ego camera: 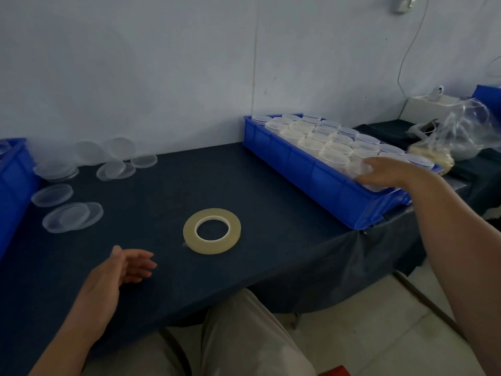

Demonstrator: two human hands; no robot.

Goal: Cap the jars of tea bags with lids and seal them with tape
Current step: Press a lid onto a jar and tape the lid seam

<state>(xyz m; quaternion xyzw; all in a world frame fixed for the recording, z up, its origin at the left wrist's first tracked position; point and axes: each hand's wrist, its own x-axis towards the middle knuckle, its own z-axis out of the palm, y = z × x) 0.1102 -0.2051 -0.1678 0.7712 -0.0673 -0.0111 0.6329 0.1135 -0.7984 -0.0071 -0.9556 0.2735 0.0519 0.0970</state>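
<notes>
Right hand (379, 172) reaches into the blue tray (311, 177) at right, fingers over the nearest jar (356, 166), grip too blurred to call. Left hand (122, 270) lies spread by the tape roll (212, 230). Best to lift straight up, clear of neighbours; lids (67, 213) lie far left.

The desk (162, 191) wears a plain dark navy cloth, no pattern on it. Along its right edge sits a bright blue tray (298, 164) of clear jars (311, 143), some showing pale cream inside. The loose lids (66, 217) towards the left edge are clear and colourless. The tape (212, 230) is a translucent yellowish roll with a white core. A second blue bin (13, 180) stands at the left edge. The wall (135, 63) is a pale bluish white.
</notes>
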